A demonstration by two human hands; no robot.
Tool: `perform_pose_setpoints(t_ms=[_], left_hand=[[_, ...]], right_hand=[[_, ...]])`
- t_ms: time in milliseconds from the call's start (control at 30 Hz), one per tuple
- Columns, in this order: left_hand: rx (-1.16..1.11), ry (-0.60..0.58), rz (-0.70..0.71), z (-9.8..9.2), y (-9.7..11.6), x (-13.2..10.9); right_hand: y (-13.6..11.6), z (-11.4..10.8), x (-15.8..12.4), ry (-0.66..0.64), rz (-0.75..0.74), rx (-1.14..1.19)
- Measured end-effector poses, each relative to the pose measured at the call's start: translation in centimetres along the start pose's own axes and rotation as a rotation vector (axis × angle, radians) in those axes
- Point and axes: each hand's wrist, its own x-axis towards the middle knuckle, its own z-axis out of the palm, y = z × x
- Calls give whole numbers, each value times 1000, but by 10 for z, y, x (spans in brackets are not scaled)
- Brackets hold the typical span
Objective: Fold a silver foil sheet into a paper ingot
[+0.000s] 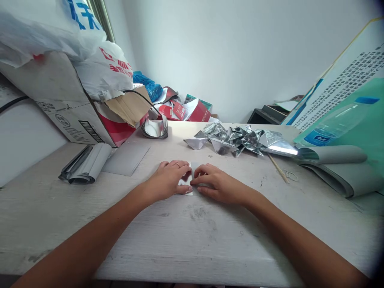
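From the head-worn camera, a person's bare hands met at the middle of a worn, whitish tabletop. The left hand, a ring on one finger, arched over a small glossy sheet, its thumb and fingers apart and resting on it rather than closed around it. The right hand lay just beside, fingers loosely bent and parted, fingertips at the sheet's straight right edge and on a duller grey strip. Whether strip and sheet were one folded piece could not be told.

The step in hand looked like steadying the sheet while lining up or pressing that edge; the next move seemed to call for an unmoving left hand and light, even right fingertip pressure along it.

Beyond the hands, toward the right, lay a pile of folded silver foil shapes, then a thin stick, a rubber band and a thick roll of grey sheets near a plastic bottle. At left were curled grey sheets, flat grey sheets and a cardboard box topped with plastic bags.
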Motion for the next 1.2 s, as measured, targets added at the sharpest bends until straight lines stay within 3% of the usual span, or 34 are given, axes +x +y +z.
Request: perform_pose_setpoints(t_ms=[267, 833, 1200], left_hand=[[-15, -3, -9, -1, 4, 0], [-23, 52, 8, 4, -2, 2], [-72, 22, 7, 3, 0, 1]], right_hand=[[0, 22, 13, 203, 73, -23], [9, 19, 17, 147, 126, -1], [3, 6, 19, 91, 99, 44]])
